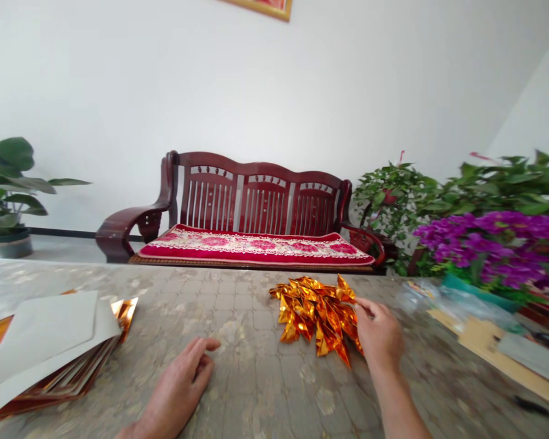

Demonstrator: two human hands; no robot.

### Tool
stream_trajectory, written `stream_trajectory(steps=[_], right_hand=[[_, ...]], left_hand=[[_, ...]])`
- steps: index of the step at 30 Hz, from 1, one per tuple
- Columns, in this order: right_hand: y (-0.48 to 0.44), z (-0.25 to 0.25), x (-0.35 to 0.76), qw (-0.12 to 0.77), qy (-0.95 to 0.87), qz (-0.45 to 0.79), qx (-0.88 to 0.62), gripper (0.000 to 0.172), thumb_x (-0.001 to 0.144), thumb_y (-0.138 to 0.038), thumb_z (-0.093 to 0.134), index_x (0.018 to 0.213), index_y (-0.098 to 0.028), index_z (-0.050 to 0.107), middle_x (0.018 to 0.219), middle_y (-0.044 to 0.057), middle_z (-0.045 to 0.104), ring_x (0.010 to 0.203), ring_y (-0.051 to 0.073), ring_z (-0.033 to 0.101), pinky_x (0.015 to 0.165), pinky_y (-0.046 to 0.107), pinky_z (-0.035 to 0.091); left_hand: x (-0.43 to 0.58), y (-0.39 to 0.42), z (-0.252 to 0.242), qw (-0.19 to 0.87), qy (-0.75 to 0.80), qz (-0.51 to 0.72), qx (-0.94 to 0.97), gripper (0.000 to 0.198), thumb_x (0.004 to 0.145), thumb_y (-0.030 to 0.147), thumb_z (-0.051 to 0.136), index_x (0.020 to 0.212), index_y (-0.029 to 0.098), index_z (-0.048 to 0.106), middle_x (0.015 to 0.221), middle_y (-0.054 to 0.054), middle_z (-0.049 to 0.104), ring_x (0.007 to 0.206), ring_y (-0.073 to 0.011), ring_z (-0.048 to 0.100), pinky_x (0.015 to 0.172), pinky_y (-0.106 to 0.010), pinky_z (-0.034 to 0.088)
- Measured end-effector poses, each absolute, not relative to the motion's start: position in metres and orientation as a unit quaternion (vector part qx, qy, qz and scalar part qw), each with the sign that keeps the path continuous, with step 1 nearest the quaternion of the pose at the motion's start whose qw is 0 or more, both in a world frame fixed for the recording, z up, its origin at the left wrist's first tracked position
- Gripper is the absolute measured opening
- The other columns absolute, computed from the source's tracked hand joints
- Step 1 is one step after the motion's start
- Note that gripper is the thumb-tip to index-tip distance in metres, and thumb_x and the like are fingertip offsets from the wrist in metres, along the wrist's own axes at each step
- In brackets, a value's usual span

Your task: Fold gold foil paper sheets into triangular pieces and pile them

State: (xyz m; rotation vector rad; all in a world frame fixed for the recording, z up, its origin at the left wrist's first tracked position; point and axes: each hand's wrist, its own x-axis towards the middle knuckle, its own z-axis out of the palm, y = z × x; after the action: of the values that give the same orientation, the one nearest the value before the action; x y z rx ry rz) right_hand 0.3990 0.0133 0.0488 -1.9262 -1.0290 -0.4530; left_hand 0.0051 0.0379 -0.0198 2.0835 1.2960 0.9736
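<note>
Starting at the left of the frame, we have a stack of gold foil sheets (pixel 73 381) under pale paper (pixel 41 338) at lower left. Our left hand (pixel 178 384), lower centre, rests loose and half open, holding nothing. At centre, a pile of folded gold foil pieces (pixel 313 314) sits on the table, with our right hand (pixel 379 335) narrowed against its right edge. Its fingertips (pixel 361 305) touch the foil, though we cannot tell whether they grip a piece. We judge the step in hand to be work at this pile, and the next move calls for a sure pinch. A mottled tabletop (pixel 256 378) spans the lower frame; beyond stand a potted plant (pixel 9 183), a wooden sofa (pixel 256 195) with a red cushion (pixel 256 247), and purple flowers (pixel 489 244) at right.
</note>
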Motion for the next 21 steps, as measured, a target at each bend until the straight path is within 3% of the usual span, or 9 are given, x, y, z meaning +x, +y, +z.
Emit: stream_trajectory(steps=[11,21], right_hand=[[0.015,0.032,0.409,0.394,-0.459,-0.203,-0.77,0.025,0.082,-0.03,0.053,0.088,-0.027,0.077,0.09,0.004,0.072,0.075,0.021,0.06,0.061,0.03,0.039],[0.025,0.013,0.41,0.357,-0.485,-0.196,-0.774,0.03,0.085,-0.027,0.049,0.095,-0.026,0.077,0.095,0.004,0.071,0.085,0.022,0.06,0.068,0.03,0.04]], left_hand=[[0.002,0.043,-0.028,0.232,0.458,0.332,0.791,0.02,0.092,0.027,0.044,0.101,0.026,0.061,0.089,0.0,0.065,0.078,-0.0174,0.066,0.073,-0.028,0.052],[0.001,0.045,-0.032,0.234,0.426,0.329,0.81,0.018,0.095,0.026,0.042,0.097,0.025,0.06,0.099,-0.003,0.065,0.09,-0.0192,0.064,0.081,-0.029,0.051]])
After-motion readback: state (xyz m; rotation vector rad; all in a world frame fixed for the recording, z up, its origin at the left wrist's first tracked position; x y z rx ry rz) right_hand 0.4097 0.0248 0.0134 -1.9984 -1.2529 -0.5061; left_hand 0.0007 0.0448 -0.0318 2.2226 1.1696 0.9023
